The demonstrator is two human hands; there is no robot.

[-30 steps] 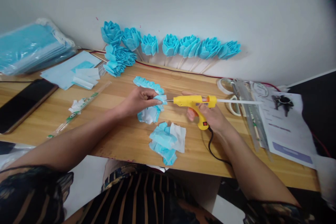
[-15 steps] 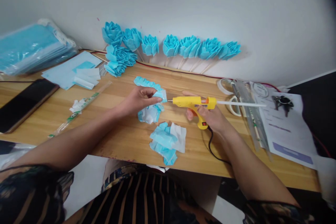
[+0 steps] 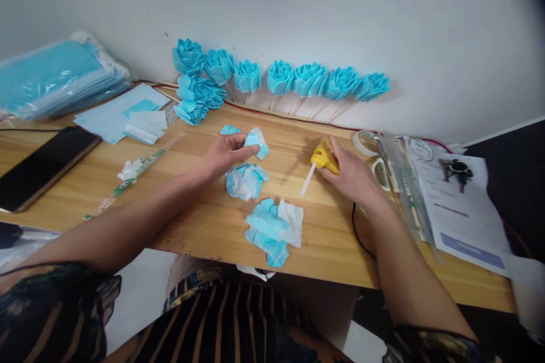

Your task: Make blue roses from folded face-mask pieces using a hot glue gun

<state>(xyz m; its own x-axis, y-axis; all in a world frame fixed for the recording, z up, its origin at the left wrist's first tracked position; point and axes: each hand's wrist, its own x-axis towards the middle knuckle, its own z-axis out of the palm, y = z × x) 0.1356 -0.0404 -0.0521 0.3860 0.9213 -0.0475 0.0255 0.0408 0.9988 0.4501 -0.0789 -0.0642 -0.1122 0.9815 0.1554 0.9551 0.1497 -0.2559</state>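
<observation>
Wooden desk (image 3: 204, 215) meets a pale wall (image 3: 255, 0) across the frame. At centre, the left hand (image 3: 225, 153) pinches a blue petal (image 3: 261, 147) between thumb and finger; right of it, the right hand (image 3: 347, 173) is curled round the glue gun (image 3: 324, 160). Gluing seems the step; the next move likely calls for a freed right hand. The nozzle is hidden; any glue cannot be made out.

The top (image 3: 225, 323), bottom centre of the frame, is black with narrow tan stripes, a blue-and-cream print showing at its upper left. The left sleeve (image 3: 55, 312), bottom left, is loose, dark, striped and floral, with a ruffled end. The right sleeve (image 3: 434, 343), bottom right, is dark with a patterned edge. Left hand (image 3: 225, 156) and right hand (image 3: 351, 173) are bare.
</observation>
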